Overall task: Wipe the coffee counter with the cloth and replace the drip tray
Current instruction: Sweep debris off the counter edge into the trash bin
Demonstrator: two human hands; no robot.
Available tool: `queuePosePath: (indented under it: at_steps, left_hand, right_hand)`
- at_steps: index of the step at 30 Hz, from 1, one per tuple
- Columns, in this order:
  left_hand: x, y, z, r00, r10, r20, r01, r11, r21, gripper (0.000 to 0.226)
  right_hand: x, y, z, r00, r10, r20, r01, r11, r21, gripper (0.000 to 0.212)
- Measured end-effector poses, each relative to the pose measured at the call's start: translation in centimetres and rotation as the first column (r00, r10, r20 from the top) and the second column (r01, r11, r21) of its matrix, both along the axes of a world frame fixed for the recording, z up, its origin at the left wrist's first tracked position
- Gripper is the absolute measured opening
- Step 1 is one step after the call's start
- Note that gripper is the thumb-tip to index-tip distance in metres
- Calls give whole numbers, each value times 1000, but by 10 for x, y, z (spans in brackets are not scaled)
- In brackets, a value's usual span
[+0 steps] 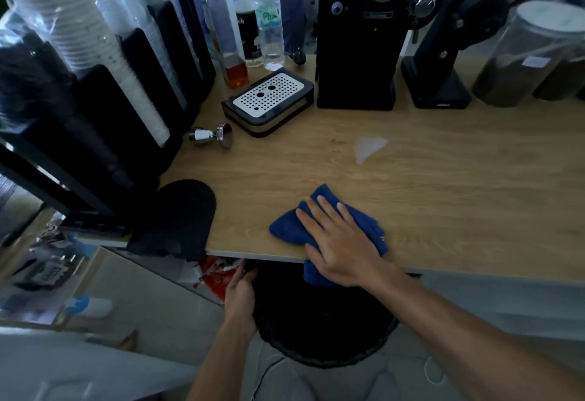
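Cloth [316, 226] lies at near table [443, 185] edge under right hand [342, 242], fingers spread flat. Left hand [240, 293] grips black bin [323, 337] rim below. Drip tray [269, 100] sits far left, beside coffee machine [357, 52]

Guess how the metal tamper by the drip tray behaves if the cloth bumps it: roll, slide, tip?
The tamper lies on its side on the counter, so it probably rolls, likely in an arc since its base is wider than its handle. It looks like solid polished metal, so likely heavy for its size and slippery. Already down, it cannot tip; it might reach the drip tray.
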State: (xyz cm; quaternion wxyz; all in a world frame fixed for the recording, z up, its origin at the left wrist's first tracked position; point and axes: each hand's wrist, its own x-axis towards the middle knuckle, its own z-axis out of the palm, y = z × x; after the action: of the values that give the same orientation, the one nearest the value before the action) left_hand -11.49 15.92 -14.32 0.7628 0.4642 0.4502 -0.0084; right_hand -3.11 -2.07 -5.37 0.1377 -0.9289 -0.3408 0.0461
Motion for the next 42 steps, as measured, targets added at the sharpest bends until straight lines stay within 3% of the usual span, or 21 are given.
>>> queuePosePath:
  at_steps: [4, 7, 9, 11, 14, 17, 20, 22, 26, 32, 36, 42]
  left_hand:
    - [0, -2, 10, 998, -62, 29, 59, 995, 79, 33]
    - [3, -3, 11, 998, -70, 2, 69, 989, 130, 31]
    - [2, -4, 12, 997, -73, 3, 72, 989, 133, 31]
    - [2, -3, 12, 998, -68, 8, 66, 990, 128, 31]
    - [3, 0, 10, 998, -58, -3, 58, 994, 96, 32]
    - [3, 0, 8, 997, -71, -13, 72, 995, 72, 38]
    - [1, -4, 13, 997, -82, 10, 81, 993, 92, 33]
    - [1, -5, 16, 995, -97, 26, 94, 991, 91, 34]
    - [0, -5, 17, 997, -83, 9, 82, 995, 64, 35]
    - [0, -7, 20, 998, -60, -10, 60, 998, 32, 38]
    - [2, -6, 25, 998, -58, 2, 58, 997, 46, 37]
    - [5, -1, 29, 998, -53, 36, 51, 997, 55, 38]
  right_hand:
    - [-30, 1, -8, 997, 2, 77, -18, 978, 209, 57]
    - [-52, 4, -10, 1000, -16, 21, 6, 913, 407, 46]
    - [-60, 4, 2, 990, -63, -127, 126, 797, 590, 44]
    - [-57, -4, 18, 954, -156, -256, 297, 611, 734, 44]
    - [-42, -32, 38, 866, -386, -317, 462, 375, 804, 46]
    - [-26, -66, 39, 749, -600, -282, 541, 307, 782, 53]
    - [-18, -83, 25, 688, -646, -330, 646, 339, 684, 61]
    - [-17, -81, 12, 692, -645, -324, 681, 435, 589, 64]
    - [-13, -52, 4, 727, -684, -61, 665, 677, 316, 70]
    - [-25, 8, 1, 923, -383, 37, 379, 922, 75, 65]
    - [-31, 1, -4, 963, -243, 119, 236, 969, 69, 57]
    - [-57, -16, -19, 979, -22, 205, -30, 967, 252, 42]
